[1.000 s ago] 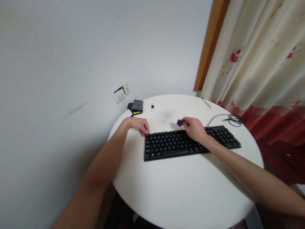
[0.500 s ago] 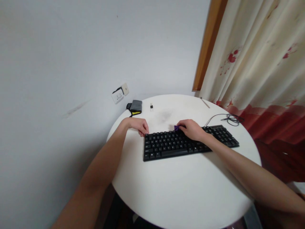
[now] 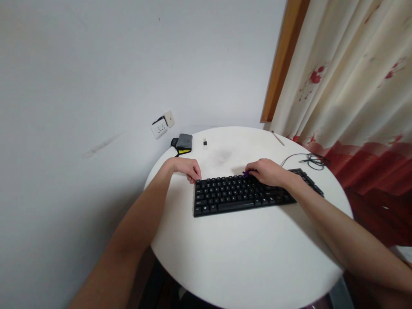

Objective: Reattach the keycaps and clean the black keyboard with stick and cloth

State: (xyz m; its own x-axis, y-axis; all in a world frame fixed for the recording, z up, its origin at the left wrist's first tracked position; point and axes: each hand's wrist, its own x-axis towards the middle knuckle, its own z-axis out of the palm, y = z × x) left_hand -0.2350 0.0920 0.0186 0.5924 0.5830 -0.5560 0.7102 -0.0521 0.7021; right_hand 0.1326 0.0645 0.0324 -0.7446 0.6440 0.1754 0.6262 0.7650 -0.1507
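Note:
A black keyboard [image 3: 230, 193] lies on the round white table [image 3: 251, 257]. My left hand [image 3: 190, 170] is closed, its fingertips pinched at the keyboard's upper left corner. My right hand [image 3: 265, 171] is closed on a small purple cloth [image 3: 246, 174], which looks bunched and mostly hidden under the fingers. The cloth sits at the top row of keys, right of the keyboard's middle. My right hand and forearm cover part of the keys on the right side.
A grey folded cloth with yellow lining [image 3: 184, 142] lies at the table's back left, beside a small black object. Behind the keyboard is a small black piece with wire prongs [image 3: 205, 143]. A thin stick [image 3: 277, 138] and a coiled cable [image 3: 313, 161] lie to the right.
My right hand lowered the purple cloth onto the upper keys and shifted left, then moved back right along the top row. My left hand stayed at the corner.

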